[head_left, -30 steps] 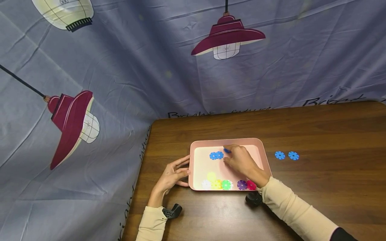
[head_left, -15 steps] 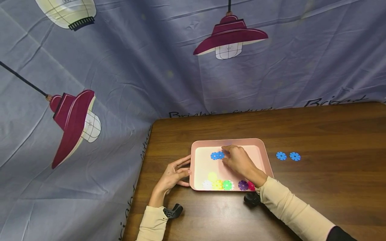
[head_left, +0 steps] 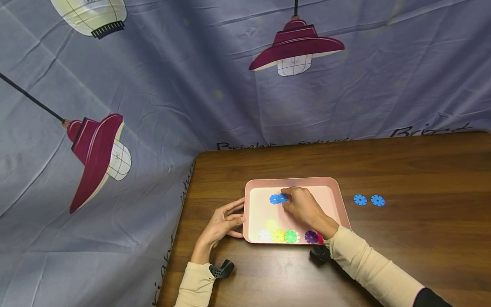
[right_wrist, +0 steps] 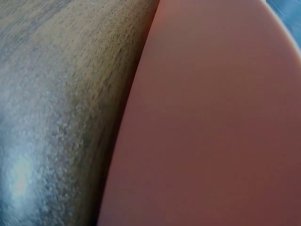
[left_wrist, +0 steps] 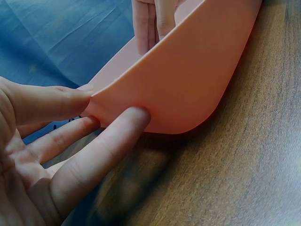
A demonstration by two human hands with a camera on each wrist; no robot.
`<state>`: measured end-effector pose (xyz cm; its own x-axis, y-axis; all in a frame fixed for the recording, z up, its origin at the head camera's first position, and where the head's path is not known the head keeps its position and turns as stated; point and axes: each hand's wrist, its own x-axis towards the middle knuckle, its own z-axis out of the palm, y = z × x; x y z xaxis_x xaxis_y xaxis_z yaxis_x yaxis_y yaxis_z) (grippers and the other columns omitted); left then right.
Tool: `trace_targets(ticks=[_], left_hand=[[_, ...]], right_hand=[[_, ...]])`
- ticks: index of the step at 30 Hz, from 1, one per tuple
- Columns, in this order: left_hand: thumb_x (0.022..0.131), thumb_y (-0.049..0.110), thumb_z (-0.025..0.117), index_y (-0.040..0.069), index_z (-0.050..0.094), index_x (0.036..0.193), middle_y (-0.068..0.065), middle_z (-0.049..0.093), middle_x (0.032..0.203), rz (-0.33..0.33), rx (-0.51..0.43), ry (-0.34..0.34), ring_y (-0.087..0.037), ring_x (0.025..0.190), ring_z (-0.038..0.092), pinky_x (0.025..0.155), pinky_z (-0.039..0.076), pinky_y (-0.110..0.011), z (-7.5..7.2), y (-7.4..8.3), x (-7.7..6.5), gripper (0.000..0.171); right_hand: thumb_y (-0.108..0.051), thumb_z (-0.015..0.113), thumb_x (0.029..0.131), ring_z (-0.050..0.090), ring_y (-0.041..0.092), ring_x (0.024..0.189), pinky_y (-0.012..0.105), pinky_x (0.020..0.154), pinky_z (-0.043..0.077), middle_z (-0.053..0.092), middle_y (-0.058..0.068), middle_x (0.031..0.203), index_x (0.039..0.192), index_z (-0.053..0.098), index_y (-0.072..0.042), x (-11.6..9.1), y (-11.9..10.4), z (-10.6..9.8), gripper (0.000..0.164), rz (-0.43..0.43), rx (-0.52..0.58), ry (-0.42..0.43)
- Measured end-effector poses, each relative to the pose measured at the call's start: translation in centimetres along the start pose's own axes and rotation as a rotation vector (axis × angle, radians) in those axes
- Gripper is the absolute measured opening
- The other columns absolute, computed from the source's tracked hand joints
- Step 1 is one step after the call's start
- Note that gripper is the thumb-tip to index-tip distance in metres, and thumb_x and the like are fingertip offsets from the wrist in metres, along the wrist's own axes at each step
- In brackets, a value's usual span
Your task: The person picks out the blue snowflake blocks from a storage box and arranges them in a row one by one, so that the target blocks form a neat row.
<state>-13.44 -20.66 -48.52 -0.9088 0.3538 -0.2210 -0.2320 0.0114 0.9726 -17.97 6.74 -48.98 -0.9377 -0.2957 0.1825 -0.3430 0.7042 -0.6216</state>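
Note:
A pink tray (head_left: 255, 213) lies on the table. My left hand (head_left: 218, 224) is at its left end; in the left wrist view the thumb and straight fingers (left_wrist: 106, 160) press on the tray's outer wall (left_wrist: 183, 89). My right hand (head_left: 305, 207) reaches over the tray, with its curled index finger and thumb at a blue notched disc (head_left: 283, 198). Another blue notched disc (head_left: 274, 199) touches or overlaps it on the left. What lies under the right fingers is hidden. The right wrist view holds only the tray wall (right_wrist: 202, 117) and table.
Along the tray's near side lie white (head_left: 264, 236), yellow (head_left: 278, 236), green (head_left: 291, 236) and purple (head_left: 311, 237) discs, and a red one (head_left: 320, 238) partly covered by the right wrist. Two blue discs (head_left: 360, 200) (head_left: 377, 201) sit on the wooden table (head_left: 422, 179), right of the tray. A printed curtain (head_left: 172, 85) hangs behind.
My right hand has shifted slightly left, toward the two blue discs. A third blue disc, seen at its fingertips a second ago, is now out of sight. The left hand stays at the tray.

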Motion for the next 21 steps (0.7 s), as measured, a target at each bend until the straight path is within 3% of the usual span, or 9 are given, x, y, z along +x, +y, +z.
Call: trace_targets(ticks=[11, 21], left_hand=[[0.091, -0.010, 0.059, 0.002, 0.039, 0.150, -0.025, 0.037, 0.149, -0.005, -0.014, -0.002, -0.040, 0.121, 0.055, 0.064, 0.060, -0.052, 0.03, 0.04, -0.01, 0.063], [0.091, -0.010, 0.058, 0.002, 0.038, 0.150, -0.025, 0.037, 0.149, -0.003, -0.015, -0.005, -0.040, 0.119, 0.056, 0.063, 0.061, -0.050, 0.06, 0.13, -0.09, 0.063]], right_hand=[[0.002, 0.073, 0.074, 0.052, 0.017, 0.069, 0.035, 0.066, 0.054, 0.068, 0.012, 0.086, 0.110, 0.071, 0.007, 0.38, -0.25, 0.44, 0.036, 0.001, -0.033, -0.025], [0.000, 0.078, 0.076, 0.067, 0.029, 0.093, 0.046, 0.086, 0.057, 0.071, 0.018, 0.101, 0.107, 0.072, 0.006, 0.35, -0.39, 0.83, 0.032, -0.005, -0.050, 0.001]])
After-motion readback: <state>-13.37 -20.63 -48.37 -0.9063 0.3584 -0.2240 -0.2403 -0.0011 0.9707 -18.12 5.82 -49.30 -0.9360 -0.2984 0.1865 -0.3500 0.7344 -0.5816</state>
